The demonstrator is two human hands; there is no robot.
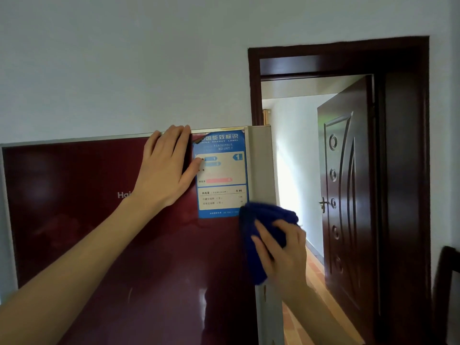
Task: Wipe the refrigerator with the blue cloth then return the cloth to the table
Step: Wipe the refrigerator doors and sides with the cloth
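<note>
**2 hands on refrigerator [87,220], blue cloth [263,220] at right edge**

Refrigerator shut, inside hidden. Left hand [166,168] lies flat on the red front near its top, fingers straight, thumb touching the energy label [221,175]. Right hand [283,252] grips the bunched blue cloth, pressing it against the silver right corner just below the label. Brown room door [348,195] open at right.

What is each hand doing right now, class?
Left hand: open, flat against the refrigerator door.
Right hand: gripping the blue cloth at the refrigerator's edge.
</note>
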